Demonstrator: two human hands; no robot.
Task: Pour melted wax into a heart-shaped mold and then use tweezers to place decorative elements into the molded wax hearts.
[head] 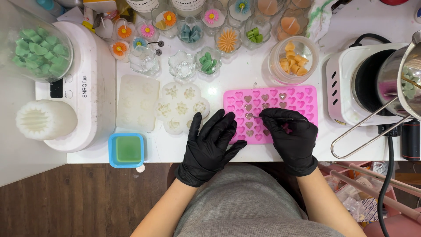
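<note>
A pink silicone mould (302, 97) with small heart cavities lies on the white table; several cavities near its left-middle hold a brownish fill. My right hand (291, 136), in a black glove, pinches a thin dark tool whose tip rests on a filled heart near the mould's lower left. My left hand (211, 140), also black-gloved, lies flat with fingers spread, its fingertips on the mould's left edge and beside a white flower-shaped mould (177, 103).
A white rectangular mould (137, 101) and a blue square mould of green wax (126, 150) sit left. Small glass cups with flower and wax shapes (206, 59) line the back. A jar of orange pieces (293, 59), a hot plate (346, 83) and a metal pitcher (401, 79) stand right.
</note>
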